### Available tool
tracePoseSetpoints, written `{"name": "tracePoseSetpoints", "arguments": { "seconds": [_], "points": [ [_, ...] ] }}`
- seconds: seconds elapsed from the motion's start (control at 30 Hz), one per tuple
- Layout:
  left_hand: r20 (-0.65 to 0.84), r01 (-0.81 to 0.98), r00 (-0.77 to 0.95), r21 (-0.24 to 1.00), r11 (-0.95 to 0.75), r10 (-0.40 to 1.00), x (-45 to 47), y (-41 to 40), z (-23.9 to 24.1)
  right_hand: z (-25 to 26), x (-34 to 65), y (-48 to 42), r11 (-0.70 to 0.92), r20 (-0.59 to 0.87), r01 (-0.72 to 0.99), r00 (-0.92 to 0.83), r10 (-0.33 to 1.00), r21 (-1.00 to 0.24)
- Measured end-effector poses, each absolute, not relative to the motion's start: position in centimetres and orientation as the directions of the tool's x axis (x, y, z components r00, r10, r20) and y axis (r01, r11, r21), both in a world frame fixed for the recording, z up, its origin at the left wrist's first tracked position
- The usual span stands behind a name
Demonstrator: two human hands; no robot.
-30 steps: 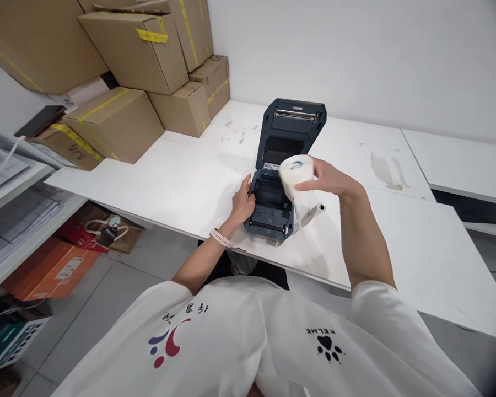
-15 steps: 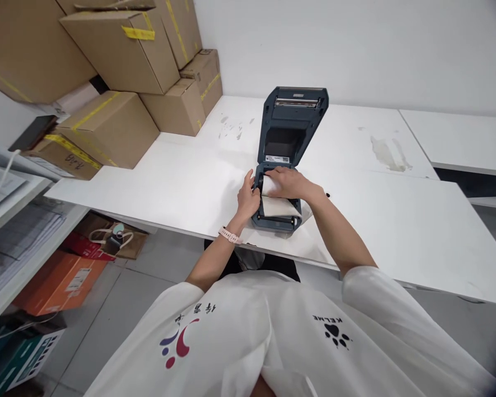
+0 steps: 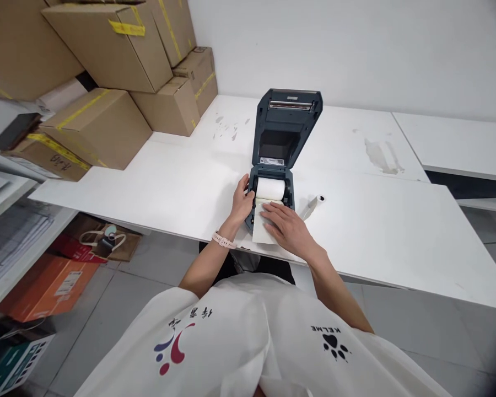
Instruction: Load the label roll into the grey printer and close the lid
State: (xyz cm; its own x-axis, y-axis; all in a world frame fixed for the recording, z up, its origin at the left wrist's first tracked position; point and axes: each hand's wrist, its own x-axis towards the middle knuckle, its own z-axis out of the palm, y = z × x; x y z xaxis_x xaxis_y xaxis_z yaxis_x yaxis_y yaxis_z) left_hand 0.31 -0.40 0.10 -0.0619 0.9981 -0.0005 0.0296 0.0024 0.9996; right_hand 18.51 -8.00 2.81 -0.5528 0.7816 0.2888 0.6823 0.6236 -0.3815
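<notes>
A dark label printer (image 3: 287,144) stands on the white table with its lid raised. Inside it sits a white label roll (image 3: 270,188), and a strip of label paper (image 3: 264,229) runs from it over the printer's front edge. My left hand (image 3: 242,203) grips the printer's left side, thumb on the rim and fingers along the outer wall. Flat on the paper strip lies my right hand (image 3: 285,223), its fingers stretched out and slightly apart. The paper's right part and the printer's front right corner are hidden under that hand.
Right of the printer lies a small white roll with a dark core (image 3: 315,204). Cardboard boxes (image 3: 103,121) are stacked at the table's left end. A white wall rises behind. The table's front edge (image 3: 339,270) runs close to my body.
My right hand has moved from the label roll toward me onto the paper strip, which now hangs flat over the front. The small roll has come into view. My left hand stays at the printer's side.
</notes>
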Motion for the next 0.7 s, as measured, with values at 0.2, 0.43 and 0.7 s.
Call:
{"name": "tracePoseSetpoints", "arguments": {
  "seconds": [0.2, 0.43, 0.7],
  "points": [
    [0.021, 0.036, -0.055, 0.999, -0.019, 0.998, 0.1, 0.0, -0.2, 3.2, 18.3, -8.0, 0.626, 0.269, 0.697, -0.566, 0.780, -0.349],
    [0.012, 0.161, -0.008, 0.987, -0.010, 1.000, 0.4, -4.2, 0.1, 3.3, 18.6, -8.8, 0.547, 0.276, 0.577, -0.492, 0.826, -0.607],
    [-0.063, 0.078, 0.022, 0.995, 0.061, 0.998, 0.1, -8.3, -0.1, 8.6, 24.3, 6.2, 0.408, 0.492, 0.492, 0.047, 0.869, -0.769]
  ]
}}
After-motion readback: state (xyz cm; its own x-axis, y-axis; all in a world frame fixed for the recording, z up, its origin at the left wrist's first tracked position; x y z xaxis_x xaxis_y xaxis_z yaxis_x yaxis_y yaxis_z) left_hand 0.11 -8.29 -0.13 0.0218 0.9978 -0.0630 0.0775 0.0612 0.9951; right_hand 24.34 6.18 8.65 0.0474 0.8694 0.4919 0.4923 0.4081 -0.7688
